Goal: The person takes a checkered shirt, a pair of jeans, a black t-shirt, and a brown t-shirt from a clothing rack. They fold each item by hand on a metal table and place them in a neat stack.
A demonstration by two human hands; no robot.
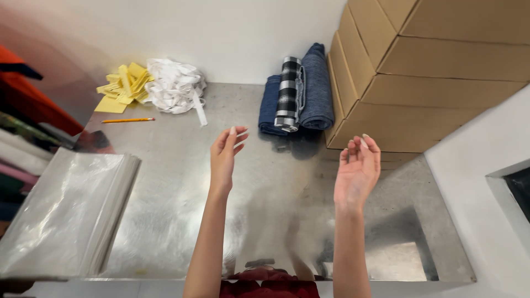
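**Empty hands above the folded cloth**

Both hands hover mid-frame over the table [182,182]: left hand [223,157] and right hand [359,171] spread, holding nothing. Rolled fabrics [298,94] lie upper centre, against stacked boxes [408,83]; a careless reach could unroll them.

Brushed steel table [182,182] fills view, reflecting soft overhead light. Plain white wall [221,33] behind. Stacked brown cardboard boxes [430,72] at right rear corner. White ledge [480,182] at right, dark opening [519,190] set in it.
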